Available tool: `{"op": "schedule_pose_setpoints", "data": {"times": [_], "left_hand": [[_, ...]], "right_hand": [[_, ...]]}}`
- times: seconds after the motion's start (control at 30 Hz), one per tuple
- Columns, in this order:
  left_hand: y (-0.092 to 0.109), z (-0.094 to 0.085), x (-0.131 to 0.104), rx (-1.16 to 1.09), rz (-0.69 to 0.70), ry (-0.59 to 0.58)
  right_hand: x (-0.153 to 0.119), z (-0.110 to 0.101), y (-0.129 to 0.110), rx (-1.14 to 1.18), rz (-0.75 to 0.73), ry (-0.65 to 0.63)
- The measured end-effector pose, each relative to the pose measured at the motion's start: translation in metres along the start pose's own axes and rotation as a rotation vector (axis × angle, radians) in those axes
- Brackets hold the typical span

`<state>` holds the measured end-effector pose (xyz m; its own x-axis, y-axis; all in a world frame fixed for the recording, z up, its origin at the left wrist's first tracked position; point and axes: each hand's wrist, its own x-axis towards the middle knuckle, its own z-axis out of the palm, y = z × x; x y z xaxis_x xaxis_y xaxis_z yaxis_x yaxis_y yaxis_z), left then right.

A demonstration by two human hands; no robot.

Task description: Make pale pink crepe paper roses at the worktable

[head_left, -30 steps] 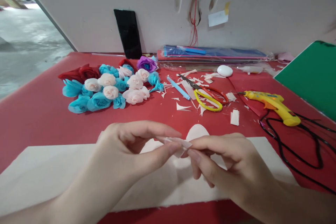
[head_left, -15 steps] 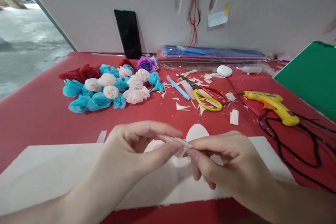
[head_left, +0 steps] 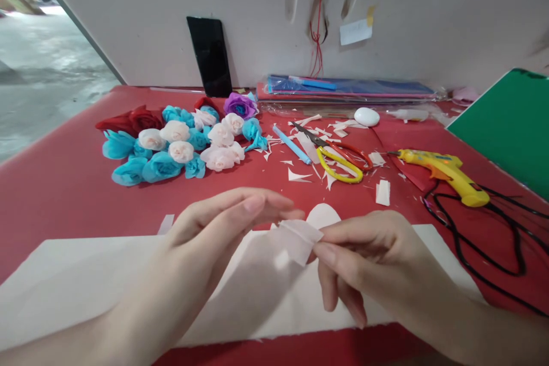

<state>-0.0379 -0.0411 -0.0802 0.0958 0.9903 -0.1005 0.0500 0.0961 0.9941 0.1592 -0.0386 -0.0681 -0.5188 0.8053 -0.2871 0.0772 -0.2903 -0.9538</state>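
Note:
Between thumb and forefinger, my right hand (head_left: 369, 263) pinches a small pale piece of paper (head_left: 298, 240) by its right edge. The piece looks thin, creased and slightly curled. My left hand (head_left: 214, 240) is just left of it, with fingers stretched toward the paper's upper edge and the thumb raised away from it; whether a fingertip touches the paper I cannot tell. Both hands are above a wide cream sheet (head_left: 94, 263) on the red table. A rounded pale cut-out (head_left: 323, 215) lies behind the held piece, partly covered by it and my right hand.
Paper flowers (head_left: 175, 131) in several colours sit back left. Scissors (head_left: 338, 163), a light blue pen (head_left: 291, 143), scraps and a white egg-shaped object (head_left: 366, 116) lie behind the hands. A yellow glue gun (head_left: 446, 171) with a black cable is right; a phone (head_left: 210, 57) leans on the wall.
My left thumb has let go of the pale piece and lifted, and the left fingers have straightened. The piece is more spread out, still in my right hand, whose lower fingers have moved slightly down.

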Motion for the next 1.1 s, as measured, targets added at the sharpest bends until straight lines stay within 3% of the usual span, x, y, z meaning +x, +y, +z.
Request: {"op": "schedule_pose_setpoints", "data": {"times": [0.2, 0.93, 1.1], "left_hand": [[-0.003, 0.005, 0.006, -0.091, 0.074, -0.229], [-0.009, 0.003, 0.006, -0.145, 0.196, -0.326], [-0.011, 0.002, 0.006, -0.132, 0.276, -0.377]], "right_hand": [[0.000, -0.001, 0.002, 0.103, 0.067, -0.075], [0.003, 0.001, 0.009, 0.606, 0.312, -0.353], [0.003, 0.002, 0.005, 0.674, 0.256, -0.451]]}}
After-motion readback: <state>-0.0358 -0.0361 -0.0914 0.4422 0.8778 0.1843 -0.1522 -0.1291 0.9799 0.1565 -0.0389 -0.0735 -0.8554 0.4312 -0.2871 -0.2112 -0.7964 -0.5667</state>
